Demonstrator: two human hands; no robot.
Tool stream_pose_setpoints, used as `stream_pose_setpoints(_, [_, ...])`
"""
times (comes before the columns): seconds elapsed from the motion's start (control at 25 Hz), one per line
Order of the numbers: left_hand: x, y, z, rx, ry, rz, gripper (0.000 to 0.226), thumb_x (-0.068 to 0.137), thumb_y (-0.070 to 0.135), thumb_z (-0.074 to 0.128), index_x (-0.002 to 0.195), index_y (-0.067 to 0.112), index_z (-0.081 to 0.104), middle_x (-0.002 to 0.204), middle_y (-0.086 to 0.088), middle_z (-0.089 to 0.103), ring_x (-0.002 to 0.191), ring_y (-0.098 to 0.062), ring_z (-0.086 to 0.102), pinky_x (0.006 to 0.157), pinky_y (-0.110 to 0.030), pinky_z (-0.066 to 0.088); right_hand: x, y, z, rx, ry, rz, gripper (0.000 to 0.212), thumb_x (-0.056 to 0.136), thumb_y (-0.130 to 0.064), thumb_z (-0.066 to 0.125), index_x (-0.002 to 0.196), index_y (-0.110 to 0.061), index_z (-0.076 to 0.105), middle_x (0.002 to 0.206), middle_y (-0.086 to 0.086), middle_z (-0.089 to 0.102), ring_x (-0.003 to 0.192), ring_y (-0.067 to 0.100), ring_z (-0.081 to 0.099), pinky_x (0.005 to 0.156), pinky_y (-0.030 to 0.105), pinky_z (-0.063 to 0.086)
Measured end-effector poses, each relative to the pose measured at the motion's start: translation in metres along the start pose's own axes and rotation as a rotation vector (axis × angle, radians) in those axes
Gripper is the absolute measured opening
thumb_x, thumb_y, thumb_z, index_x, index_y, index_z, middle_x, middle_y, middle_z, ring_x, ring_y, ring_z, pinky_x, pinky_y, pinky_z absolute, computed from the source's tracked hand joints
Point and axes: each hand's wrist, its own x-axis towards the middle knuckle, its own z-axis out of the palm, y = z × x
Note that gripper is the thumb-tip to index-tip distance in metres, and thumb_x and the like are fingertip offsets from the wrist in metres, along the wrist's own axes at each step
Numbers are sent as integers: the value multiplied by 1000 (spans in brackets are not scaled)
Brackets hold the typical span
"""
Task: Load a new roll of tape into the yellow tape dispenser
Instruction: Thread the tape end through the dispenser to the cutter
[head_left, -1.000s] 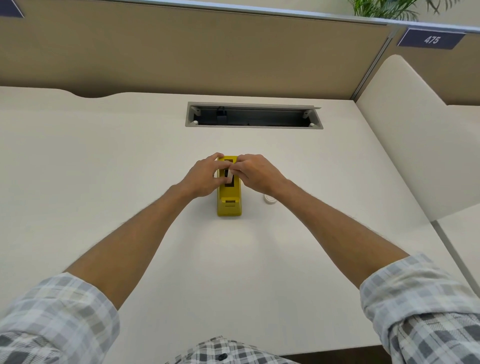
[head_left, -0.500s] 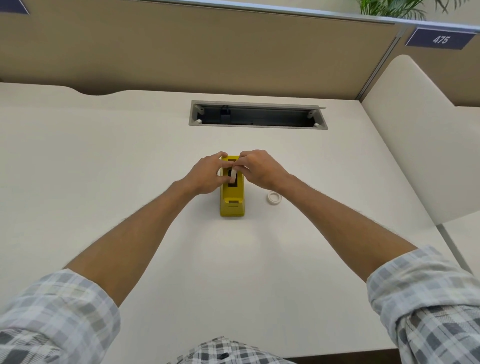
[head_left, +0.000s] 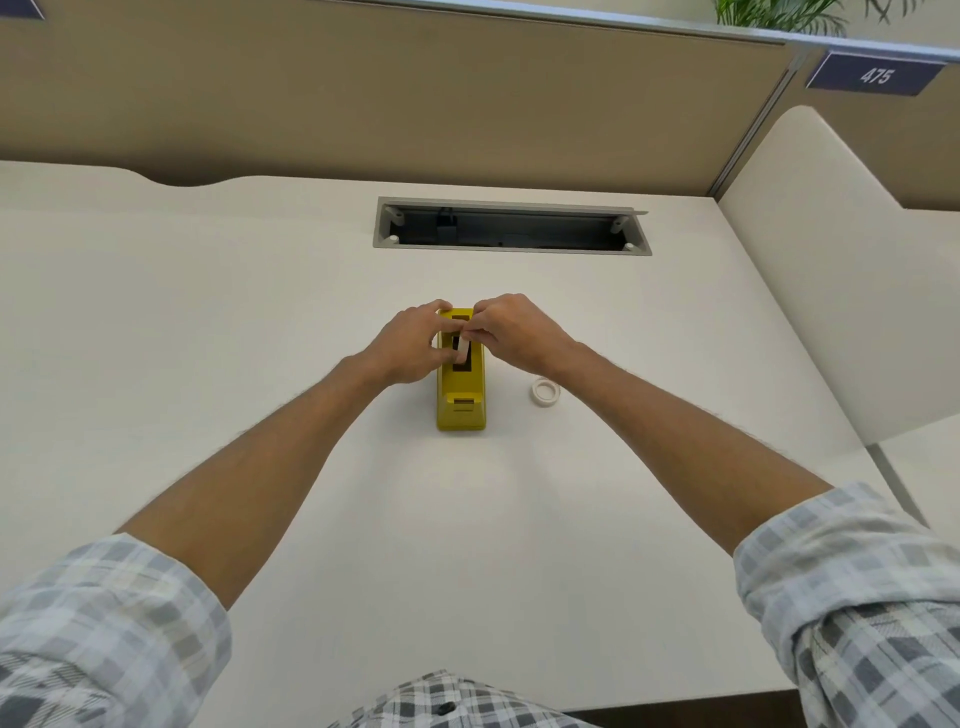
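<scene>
The yellow tape dispenser (head_left: 462, 402) stands in the middle of the desk, its long dark slot facing up. Over that slot both hands meet on a small white piece (head_left: 460, 349), held on edge; I cannot tell whether it is a tape roll or a core. My left hand (head_left: 408, 344) pinches it from the left side and also touches the dispenser's left wall. From the right, my right hand (head_left: 511, 330) grips the same white piece with its fingertips. A small white tape roll (head_left: 545, 391) lies flat on the desk to the right of the dispenser, untouched.
A long open cable tray (head_left: 511, 227) is cut into the desk behind the dispenser. Tan partition walls (head_left: 395, 98) close off the back, and a cream side panel (head_left: 831, 270) rises on the right. A sign reading 475 (head_left: 877, 76) hangs top right.
The white piece has been lifted and tilted slightly over the slot. My right forearm has shifted, and the white roll beside the dispenser is now fully uncovered.
</scene>
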Motion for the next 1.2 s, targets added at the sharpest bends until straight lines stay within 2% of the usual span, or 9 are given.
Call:
stream_pose_setpoints(0.24, [4,-2,-2,-20,-17,-12,44,85,37,67,128,29,60,145,-3,44,123,-30,47,96,-42,41,8,1,-7,14,-30,19,26,98,-22,56,116,-12,71,107,6,72,93,18,64,85,27,50])
stream_pose_setpoints(0.52, [7,-4,-3,-22,-22,-7,41,84,37,68,124,28,63,142,-3,46,120,-28,48,92,-38,41,7,0,-4,30,-23,45,25,99,-20,54,113,-10,72,102,7,72,83,16,60,73,21,42])
stream_pose_setpoints(0.76, [6,-5,-4,-46,-25,4,42,84,39,69,123,27,64,140,-3,48,119,-28,48,90,-37,41,-1,-2,0,73,7,73,32,101,-27,46,108,-9,72,90,9,67,74,18,56,65,27,39])
stream_pose_setpoints(1.04, [3,-2,-4,-53,-19,-6,41,83,37,70,122,26,65,141,-2,48,120,-28,48,93,-40,42,1,-10,3,-203,57,13,24,99,-29,52,105,-13,70,93,5,69,78,19,64,63,26,46])
stream_pose_setpoints(1.2, [2,-2,-4,-59,-11,0,40,83,37,70,122,25,65,140,-2,49,119,-28,48,92,-39,42,-1,-14,5,-266,73,-7,21,97,-26,57,110,-13,67,101,6,70,87,20,65,69,30,54])
